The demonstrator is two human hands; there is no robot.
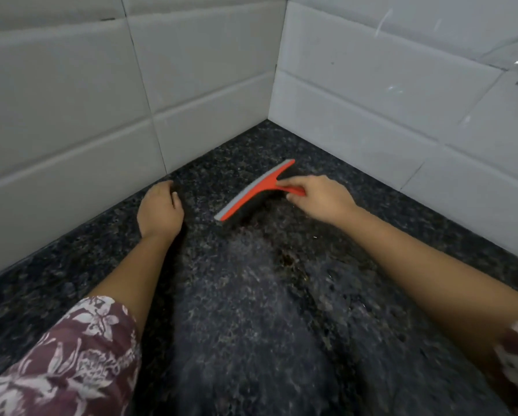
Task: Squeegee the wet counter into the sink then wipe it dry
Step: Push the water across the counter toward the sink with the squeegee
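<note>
Home kitchen corner: speckled granite counter (251, 340), white tiled walls (372, 94).

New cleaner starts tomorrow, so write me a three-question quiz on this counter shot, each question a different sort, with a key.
1. True or false: the right hand holds the red squeegee by its handle.
2. Multiple choice: where is the left hand? A) gripping the squeegee blade; B) curled and empty, low over the dark counter near the tiled wall; C) holding a cloth.
3. Fill in: the squeegee is near the ______ where the two tiled walls meet.

Key
1. True.
2. B. Whether it touches the counter cannot be told.
3. Corner.
</note>
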